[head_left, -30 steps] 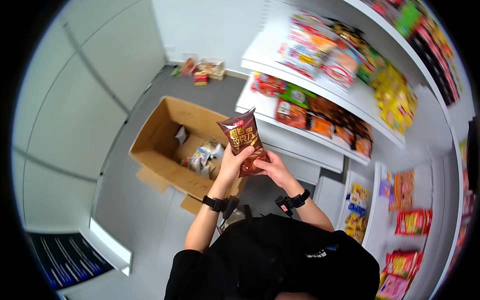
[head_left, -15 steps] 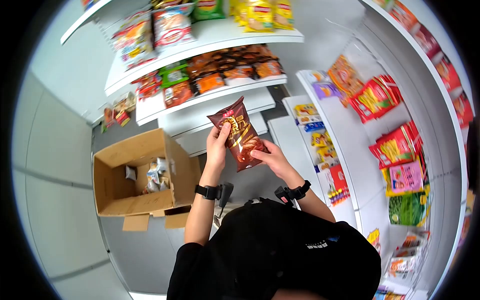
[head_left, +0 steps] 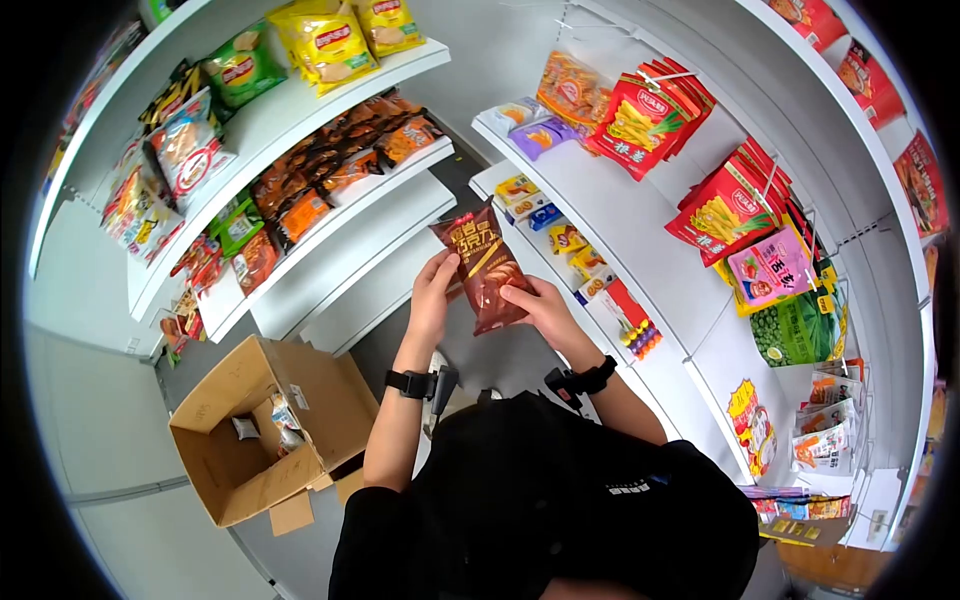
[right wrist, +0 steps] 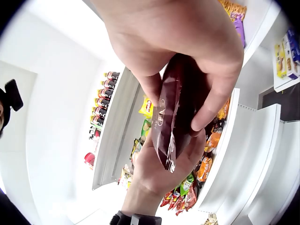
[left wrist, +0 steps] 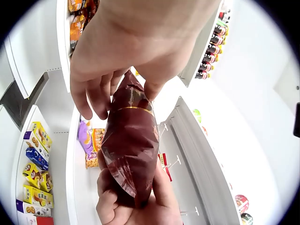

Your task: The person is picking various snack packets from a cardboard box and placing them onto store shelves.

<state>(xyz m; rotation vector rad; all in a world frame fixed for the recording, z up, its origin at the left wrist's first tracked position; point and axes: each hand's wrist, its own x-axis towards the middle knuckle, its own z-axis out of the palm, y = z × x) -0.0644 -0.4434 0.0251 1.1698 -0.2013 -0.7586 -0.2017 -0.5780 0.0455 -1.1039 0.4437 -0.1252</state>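
Both hands hold a dark brown snack bag [head_left: 487,268] with gold lettering, tilted in front of the body. The left hand [head_left: 432,292] grips its left edge, thumb on the printed front. At the lower right edge the right hand [head_left: 545,312] pinches the bag, thumb also in front. In the left wrist view the bag [left wrist: 131,140] shows its plain side, puffed up, with the left hand [left wrist: 136,51] at one end and the right hand [left wrist: 136,206] at the other. The right wrist view shows the bag [right wrist: 174,108] edge-on between the hands.
An open cardboard box [head_left: 330,400] with a few packets inside stands on the floor at left. Shelves at upper left carry yellow chip bags [head_left: 325,45] and orange packets [head_left: 303,213]. Red bags [head_left: 735,200] hang at right above a shelf of small boxes [head_left: 568,238].
The head view has swung to the right, so the box now sits lower left and the right-hand shelves show more. The left hand has shifted up along the bag's left edge; both still hold it.
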